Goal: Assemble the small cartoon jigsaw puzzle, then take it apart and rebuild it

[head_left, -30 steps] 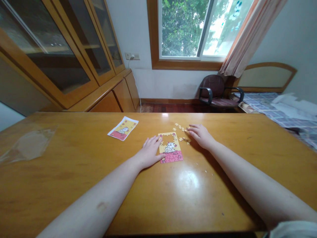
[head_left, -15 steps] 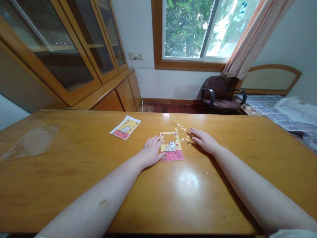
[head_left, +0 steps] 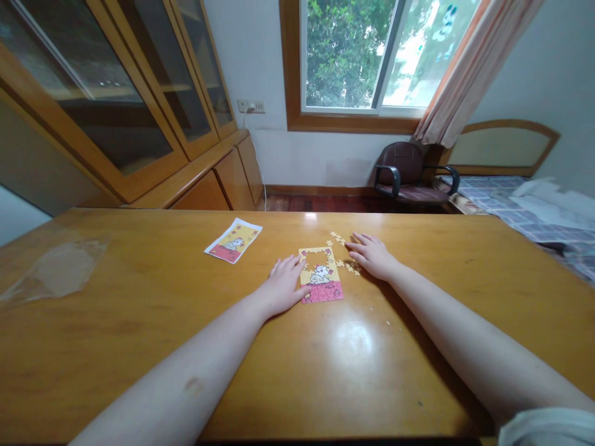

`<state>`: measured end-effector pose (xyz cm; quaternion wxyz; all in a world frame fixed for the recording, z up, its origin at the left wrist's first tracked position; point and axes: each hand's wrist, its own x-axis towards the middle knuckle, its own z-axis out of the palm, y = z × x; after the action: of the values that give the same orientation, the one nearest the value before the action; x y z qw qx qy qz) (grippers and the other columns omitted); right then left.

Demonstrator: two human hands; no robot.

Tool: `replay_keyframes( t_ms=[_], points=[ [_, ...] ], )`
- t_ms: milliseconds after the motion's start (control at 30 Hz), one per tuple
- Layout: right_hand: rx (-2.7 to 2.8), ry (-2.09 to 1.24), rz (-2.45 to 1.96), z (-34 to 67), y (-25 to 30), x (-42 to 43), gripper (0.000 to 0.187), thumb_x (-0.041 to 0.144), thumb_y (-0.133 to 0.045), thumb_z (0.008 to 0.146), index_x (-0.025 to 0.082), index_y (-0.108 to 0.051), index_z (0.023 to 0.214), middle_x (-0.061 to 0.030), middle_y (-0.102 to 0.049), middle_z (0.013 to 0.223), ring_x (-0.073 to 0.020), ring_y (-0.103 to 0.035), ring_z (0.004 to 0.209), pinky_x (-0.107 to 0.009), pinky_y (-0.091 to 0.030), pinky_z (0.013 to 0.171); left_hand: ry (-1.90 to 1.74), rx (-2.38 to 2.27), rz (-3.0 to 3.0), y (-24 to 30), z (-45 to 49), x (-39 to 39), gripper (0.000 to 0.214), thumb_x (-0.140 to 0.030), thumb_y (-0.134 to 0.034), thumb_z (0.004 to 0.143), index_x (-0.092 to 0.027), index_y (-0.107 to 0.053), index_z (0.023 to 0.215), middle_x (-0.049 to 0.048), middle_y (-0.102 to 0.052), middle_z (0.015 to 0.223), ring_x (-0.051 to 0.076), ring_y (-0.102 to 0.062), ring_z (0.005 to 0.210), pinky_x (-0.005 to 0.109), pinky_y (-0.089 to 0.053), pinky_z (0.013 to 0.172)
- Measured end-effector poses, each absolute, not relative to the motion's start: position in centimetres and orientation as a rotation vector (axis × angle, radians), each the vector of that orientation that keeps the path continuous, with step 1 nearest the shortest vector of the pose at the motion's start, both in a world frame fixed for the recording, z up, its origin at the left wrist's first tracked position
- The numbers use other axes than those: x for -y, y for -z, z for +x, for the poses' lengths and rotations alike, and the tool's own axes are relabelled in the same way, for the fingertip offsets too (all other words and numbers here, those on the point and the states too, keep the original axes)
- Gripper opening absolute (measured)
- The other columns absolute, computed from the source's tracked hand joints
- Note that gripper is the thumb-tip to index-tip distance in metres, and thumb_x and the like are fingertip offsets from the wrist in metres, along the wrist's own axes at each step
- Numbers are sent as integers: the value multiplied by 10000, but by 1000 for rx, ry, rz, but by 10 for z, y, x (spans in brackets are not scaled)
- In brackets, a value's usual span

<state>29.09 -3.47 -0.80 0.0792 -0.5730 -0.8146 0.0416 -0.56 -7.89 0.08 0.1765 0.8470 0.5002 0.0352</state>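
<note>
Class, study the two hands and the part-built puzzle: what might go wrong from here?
1. The left hand overlaps the left edge of the rectangular yellow-and-pink jigsaw; a sideways push might loosen the joined pieces around its gap.
2. The right hand is beside small, knobbed, yellow loose pieces; a careless sweep might scatter them across the glossy brown table.

Daylight fills the wood-framed window (head_left: 389,59) ahead of me, with green leaves (head_left: 341,52) outside and a pink curtain (head_left: 478,74) at its right. I face a pale wall (head_left: 251,56), a reddish-brown floor (head_left: 325,203), a glass-doored cabinet (head_left: 179,152) at left, and a maroon armchair (head_left: 402,170) near a bed (head_left: 502,189). Light glares off my counter (head_left: 162,297).
</note>
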Motion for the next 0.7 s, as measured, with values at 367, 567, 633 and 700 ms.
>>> replay_keyframes(
  t_ms=[367,567,633,700],
  points=[
    [2496,-323,-1660,258,-5,10,438,483,-356,960,335,-513,1341,-53,-272,1535,-357,-194,1409,-619,-120,1103,-136,-1417,2392,-2,-5,79,729,-510,-498,838,-158,-319,1450,131,-261,1537,311,-197,1422,506,-128,1162],
    [2237,-370,-1650,272,-11,24,343,382,-480,928,197,-663,1152,-117,-610,1249,-254,-546,1164,-398,-390,1027,-123,-1401,2409,-2,-6,79,740,-509,-490,844,-138,-307,1457,131,-253,1540,302,-194,1424,501,-129,1166],
    [2218,-372,-1681,278,-11,35,288,351,-497,918,190,-710,1025,-95,-693,1063,-237,-615,1015,-362,-458,921,-113,-1399,2414,-1,-6,79,733,-507,-483,848,-140,-307,1458,130,-247,1542,302,-190,1425,503,-127,1166],
    [2224,-285,-1689,282,-10,45,247,321,-521,903,194,-724,963,-82,-707,991,-228,-627,949,-344,-469,864,-113,-1399,2415,-1,-6,79,717,-500,-477,855,-148,-310,1457,127,-245,1543,301,-187,1427,508,-127,1165]
  ],
)
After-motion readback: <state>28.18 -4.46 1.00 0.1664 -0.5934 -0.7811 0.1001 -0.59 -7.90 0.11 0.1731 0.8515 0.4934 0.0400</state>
